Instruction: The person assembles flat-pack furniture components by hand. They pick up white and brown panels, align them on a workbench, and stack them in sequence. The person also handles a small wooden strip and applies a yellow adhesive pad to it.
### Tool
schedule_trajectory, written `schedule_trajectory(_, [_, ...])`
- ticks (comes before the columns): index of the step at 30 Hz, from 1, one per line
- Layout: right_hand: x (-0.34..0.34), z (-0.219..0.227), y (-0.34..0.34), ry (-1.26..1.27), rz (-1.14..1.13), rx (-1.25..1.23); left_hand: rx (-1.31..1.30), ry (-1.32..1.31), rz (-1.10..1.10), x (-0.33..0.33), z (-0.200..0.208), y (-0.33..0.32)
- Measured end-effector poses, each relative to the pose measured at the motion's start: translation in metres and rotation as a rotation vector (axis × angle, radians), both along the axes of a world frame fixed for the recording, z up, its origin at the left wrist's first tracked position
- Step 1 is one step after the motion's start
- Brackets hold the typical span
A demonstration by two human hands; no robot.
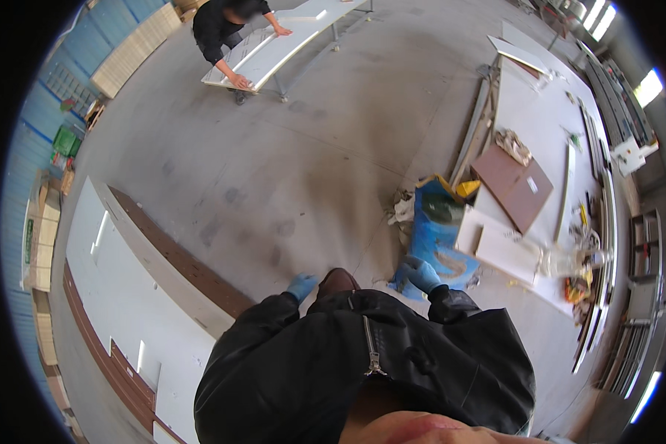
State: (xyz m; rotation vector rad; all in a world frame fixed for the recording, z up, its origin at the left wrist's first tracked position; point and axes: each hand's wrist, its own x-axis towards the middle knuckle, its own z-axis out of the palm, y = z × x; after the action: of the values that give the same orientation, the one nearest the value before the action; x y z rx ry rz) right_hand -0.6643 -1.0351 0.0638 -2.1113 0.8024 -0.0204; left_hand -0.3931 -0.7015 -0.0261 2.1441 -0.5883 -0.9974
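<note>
My left hand (302, 286), in a light blue glove, hangs beside my body next to a brown shoe (338, 281). Its fingers look loosely apart, and nothing shows in them. My right hand (422, 274), gloved alike, is held low in front of a blue sack-like container (438, 240) with a dark green inside. Its fingers are loosely stretched, with no object visible in them; whether it touches the container I cannot tell.
On the right a long worktable (529, 103) carries a brown panel (516, 185), a rag (513, 146) and tools. White and brown panels (137, 259) lie low at the left. Far off, a person in black (226, 33) leans over a table (292, 52) with white boards.
</note>
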Motion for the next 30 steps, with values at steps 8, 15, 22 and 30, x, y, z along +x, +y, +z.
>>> schedule_trajectory(8, [0.218,-0.029,-0.134,0.155,0.061,0.090,0.668,-0.103,-0.434,0.176,-0.111,0.042])
schedule_trajectory(15, [0.321,-0.012,-0.230,0.054,0.036,0.193,0.614,-0.482,-0.762,0.380,-0.099,-0.179])
schedule_trajectory(22, [0.388,-0.042,-0.385,0.070,-0.151,0.249,0.023,-0.166,0.077,0.501,-0.058,-0.488])
schedule_trajectory(30, [0.451,-0.028,-0.619,-0.005,-0.345,0.180,0.330,0.321,0.041,0.536,-0.049,-0.671])
